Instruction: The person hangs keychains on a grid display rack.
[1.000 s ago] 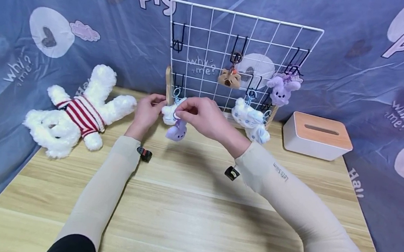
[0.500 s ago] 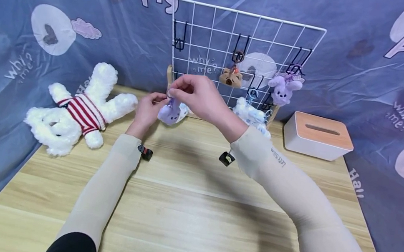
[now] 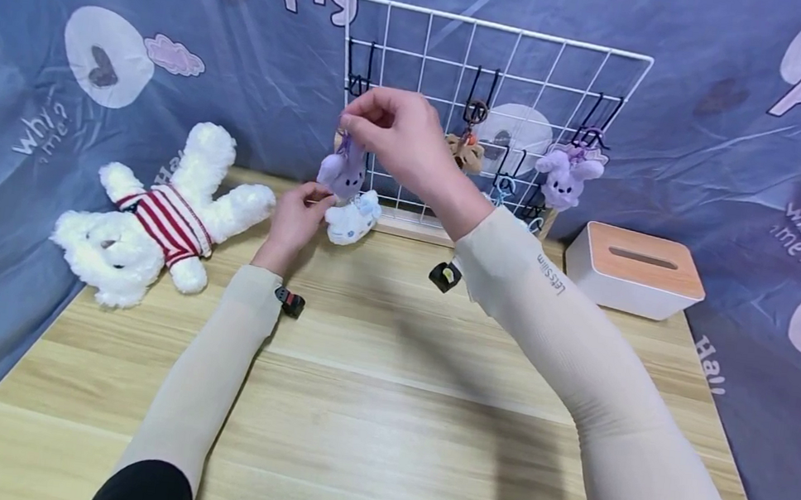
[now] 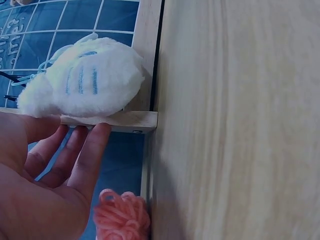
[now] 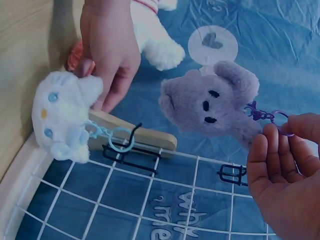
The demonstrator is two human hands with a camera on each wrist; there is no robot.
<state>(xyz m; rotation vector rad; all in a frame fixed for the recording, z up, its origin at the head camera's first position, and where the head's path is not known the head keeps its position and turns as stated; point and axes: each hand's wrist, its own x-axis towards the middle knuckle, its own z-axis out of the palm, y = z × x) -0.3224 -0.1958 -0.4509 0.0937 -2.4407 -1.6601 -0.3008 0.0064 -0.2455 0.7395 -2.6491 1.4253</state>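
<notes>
My right hand (image 3: 407, 138) pinches the purple ring (image 5: 284, 125) of a plush keychain. From it hangs a lilac, long-eared plush toy (image 5: 210, 100), in front of the white wire grid (image 3: 427, 32) at its left side. A black hook (image 5: 232, 174) sits close beside the ring in the right wrist view. My left hand (image 3: 292, 220) is low at the rack's left end, thumb and fingertips at its wooden post (image 4: 132, 119). Close by, a white plush keychain (image 4: 95, 80) hangs by a light blue ring (image 5: 121, 140) on a lower hook; it partly hides the thumb's side.
A white teddy in a striped sweater (image 3: 167, 225) lies left. On the grid hang a brown plush (image 3: 466, 156) and another lilac plush (image 3: 565, 178). A tissue box (image 3: 634, 270) stands right. Coral yarn (image 4: 122, 215) shows beside the post.
My right hand has risen with the lilac plush, from in front of the white plush toward the upper left hook. The white plush now shows fully. My left hand has stayed in place.
</notes>
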